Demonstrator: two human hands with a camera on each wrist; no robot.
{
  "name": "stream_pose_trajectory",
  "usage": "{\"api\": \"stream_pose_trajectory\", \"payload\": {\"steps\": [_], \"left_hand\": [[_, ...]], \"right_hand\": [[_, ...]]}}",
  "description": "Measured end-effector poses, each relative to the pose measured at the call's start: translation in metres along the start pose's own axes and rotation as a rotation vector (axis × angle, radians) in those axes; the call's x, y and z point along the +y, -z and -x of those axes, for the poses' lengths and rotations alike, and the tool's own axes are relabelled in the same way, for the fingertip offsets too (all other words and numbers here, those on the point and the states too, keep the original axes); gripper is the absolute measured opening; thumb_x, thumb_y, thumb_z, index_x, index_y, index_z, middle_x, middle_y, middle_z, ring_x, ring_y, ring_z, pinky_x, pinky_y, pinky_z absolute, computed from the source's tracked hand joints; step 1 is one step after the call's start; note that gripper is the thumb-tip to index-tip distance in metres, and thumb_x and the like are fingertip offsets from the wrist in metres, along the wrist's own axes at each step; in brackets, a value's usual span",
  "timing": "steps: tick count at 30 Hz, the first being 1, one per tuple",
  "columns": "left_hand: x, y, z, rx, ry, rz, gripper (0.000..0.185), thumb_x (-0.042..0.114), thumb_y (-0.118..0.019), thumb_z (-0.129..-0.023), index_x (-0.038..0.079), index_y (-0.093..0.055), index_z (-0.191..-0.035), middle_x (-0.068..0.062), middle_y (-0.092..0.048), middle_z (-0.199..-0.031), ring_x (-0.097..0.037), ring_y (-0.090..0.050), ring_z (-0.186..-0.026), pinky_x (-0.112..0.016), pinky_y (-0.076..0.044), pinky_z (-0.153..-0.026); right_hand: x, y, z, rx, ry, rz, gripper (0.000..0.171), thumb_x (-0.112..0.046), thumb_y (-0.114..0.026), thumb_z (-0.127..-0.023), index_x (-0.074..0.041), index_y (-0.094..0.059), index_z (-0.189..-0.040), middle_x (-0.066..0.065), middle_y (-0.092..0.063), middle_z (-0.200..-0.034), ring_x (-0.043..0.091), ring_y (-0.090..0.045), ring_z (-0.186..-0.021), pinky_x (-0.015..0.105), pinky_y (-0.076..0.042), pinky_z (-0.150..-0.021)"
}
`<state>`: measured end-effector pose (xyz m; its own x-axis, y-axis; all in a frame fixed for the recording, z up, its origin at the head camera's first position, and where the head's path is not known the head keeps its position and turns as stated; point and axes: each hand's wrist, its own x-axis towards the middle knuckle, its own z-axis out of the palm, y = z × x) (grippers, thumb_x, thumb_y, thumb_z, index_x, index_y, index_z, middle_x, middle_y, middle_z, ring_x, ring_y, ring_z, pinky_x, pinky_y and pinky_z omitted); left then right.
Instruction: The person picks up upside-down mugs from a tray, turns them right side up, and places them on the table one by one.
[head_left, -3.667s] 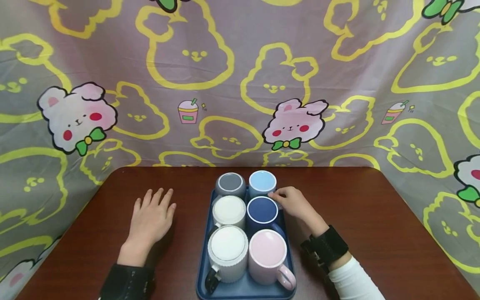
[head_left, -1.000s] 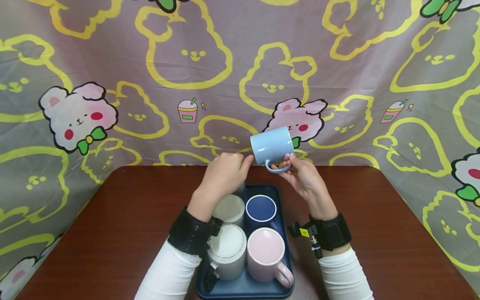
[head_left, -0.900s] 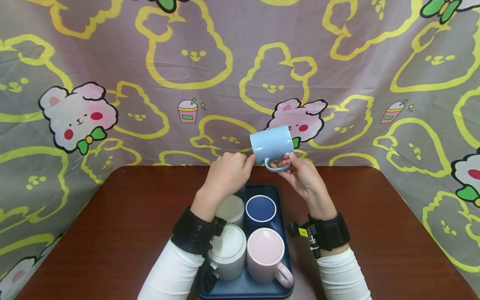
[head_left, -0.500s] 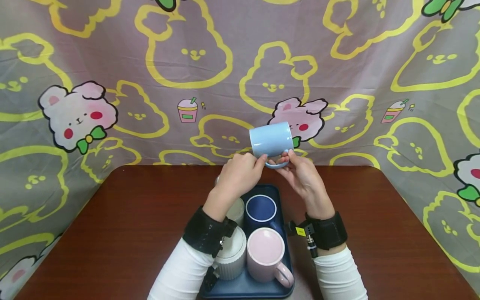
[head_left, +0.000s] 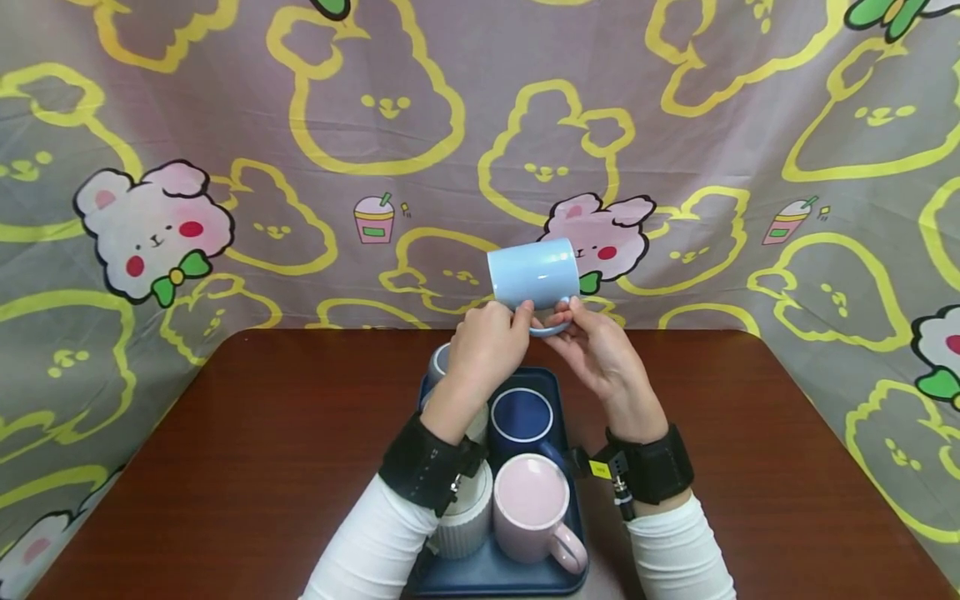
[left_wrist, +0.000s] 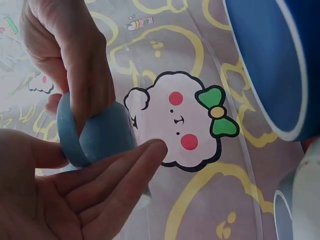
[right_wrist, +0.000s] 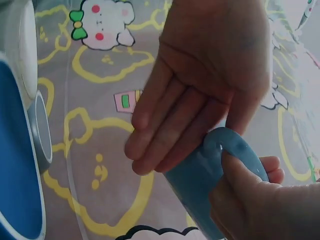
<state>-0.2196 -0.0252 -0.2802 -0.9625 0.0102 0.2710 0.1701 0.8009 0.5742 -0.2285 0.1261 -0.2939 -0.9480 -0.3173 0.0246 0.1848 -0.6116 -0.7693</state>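
Light blue mug (head_left: 536, 273) was up in the air above the far end of the tray (head_left: 502, 577), tipped onto its side, one end a little lower. Right hand (head_left: 604, 358) had its handle, pinched between thumb and curled fingers. Left hand (head_left: 487, 343) was beside it, fingers out nearly straight along the mug, thumb up by the handle; it gripped nothing, and whether the fingers touched could not be told.

On the tray: navy mug (head_left: 522, 415) just behind the pink mug (head_left: 531, 493); ribbed white mug (head_left: 465, 529) left of the pink one, partly covered by the left wrist. Gray mug (head_left: 438, 363) at the far left, mostly hidden. Brown table (head_left: 322, 417) beneath, printed cloth (head_left: 450, 75) behind.
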Motion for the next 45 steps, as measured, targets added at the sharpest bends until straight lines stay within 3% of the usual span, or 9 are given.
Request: {"api": "stream_pose_trajectory", "payload": {"steps": [4,9,14,19,23,28,33,37,45], "left_hand": [[-0.002,0.001,-0.001,0.015,-0.015,0.03,0.052,0.039,-0.046,-0.098,0.013,-0.058,-0.055,-0.002,-0.047,-0.052,-0.021,-0.051,-0.049,-0.032,-0.034,-0.042],[-0.005,0.003,-0.003,-0.006,-0.02,0.099,0.046,0.031,-0.049,-0.097,0.012,-0.066,-0.059,0.0,-0.056,-0.053,-0.018,-0.052,-0.049,-0.029,-0.036,-0.044],[-0.009,0.003,-0.004,-0.027,0.007,0.238,0.039,0.027,-0.05,-0.097,0.008,-0.072,-0.072,-0.006,-0.067,-0.064,-0.015,-0.057,-0.054,-0.026,-0.04,-0.047],[-0.01,0.001,-0.005,-0.003,0.051,0.386,0.033,0.025,-0.051,-0.097,0.004,-0.073,-0.085,-0.011,-0.071,-0.072,-0.017,-0.067,-0.063,-0.024,-0.046,-0.052],[-0.011,-0.001,-0.007,-0.044,0.116,0.614,0.032,0.021,-0.05,-0.099,-0.004,-0.07,-0.096,-0.017,-0.071,-0.086,-0.022,-0.071,-0.075,-0.026,-0.056,-0.065],[-0.012,-0.002,-0.009,-0.127,0.213,0.919,0.033,0.016,-0.047,-0.1,-0.012,-0.064,-0.107,-0.022,-0.068,-0.1,-0.02,-0.069,-0.078,-0.033,-0.057,-0.079],[-0.012,-0.003,-0.01,-0.166,0.27,1.149,0.032,0.012,-0.045,-0.101,-0.013,-0.06,-0.113,-0.008,-0.07,-0.085,-0.009,-0.065,-0.073,-0.029,-0.055,-0.081],[-0.012,-0.004,-0.009,-0.176,0.298,1.321,0.032,0.01,-0.043,-0.101,-0.015,-0.058,-0.113,0.001,-0.067,-0.072,-0.008,-0.065,-0.072,-0.025,-0.053,-0.076],[-0.01,-0.006,-0.005,-0.173,0.379,1.574,0.023,0.012,-0.042,-0.101,0.002,-0.06,-0.089,-0.001,-0.064,-0.071,-0.012,-0.062,-0.072,-0.028,-0.047,-0.082]], "right_hand": [[0.001,-0.002,0.001,-0.006,-0.01,-0.019,0.022,-0.02,-0.031,-0.103,-0.001,-0.042,-0.1,0.002,-0.047,-0.085,0.008,-0.051,-0.08,0.025,-0.052,-0.087],[0.003,-0.002,0.001,0.006,-0.023,-0.024,0.024,-0.021,-0.032,-0.103,-0.001,-0.046,-0.099,0.002,-0.049,-0.085,0.011,-0.052,-0.083,0.026,-0.052,-0.088],[0.005,0.0,0.0,-0.014,-0.029,0.03,0.027,-0.021,-0.034,-0.103,-0.005,-0.053,-0.093,0.001,-0.053,-0.083,0.013,-0.054,-0.086,0.027,-0.052,-0.089],[0.006,0.0,0.0,-0.006,-0.053,0.12,0.03,-0.026,-0.037,-0.102,-0.012,-0.059,-0.086,-0.003,-0.058,-0.079,0.011,-0.054,-0.084,0.024,-0.048,-0.089],[0.006,0.0,-0.001,0.004,-0.076,0.156,0.03,-0.029,-0.037,-0.102,-0.014,-0.058,-0.088,-0.007,-0.057,-0.079,0.011,-0.046,-0.081,0.023,-0.035,-0.074],[0.006,0.0,-0.001,0.006,-0.078,0.144,0.028,-0.029,-0.035,-0.103,-0.012,-0.055,-0.092,-0.007,-0.055,-0.079,0.01,-0.04,-0.076,0.022,-0.029,-0.065],[0.007,-0.001,-0.002,-0.016,-0.082,0.101,0.024,-0.029,-0.034,-0.103,-0.011,-0.05,-0.097,-0.006,-0.051,-0.081,0.01,-0.036,-0.075,0.02,-0.027,-0.062],[0.008,-0.003,-0.002,-0.035,-0.075,0.063,0.022,-0.028,-0.033,-0.103,-0.011,-0.047,-0.1,-0.005,-0.049,-0.083,0.01,-0.034,-0.075,0.02,-0.025,-0.061],[0.012,-0.005,-0.002,-0.035,-0.076,-0.012,0.021,-0.027,-0.032,-0.103,-0.011,-0.045,-0.1,-0.005,-0.046,-0.085,0.009,-0.032,-0.072,0.02,-0.023,-0.059]]}}
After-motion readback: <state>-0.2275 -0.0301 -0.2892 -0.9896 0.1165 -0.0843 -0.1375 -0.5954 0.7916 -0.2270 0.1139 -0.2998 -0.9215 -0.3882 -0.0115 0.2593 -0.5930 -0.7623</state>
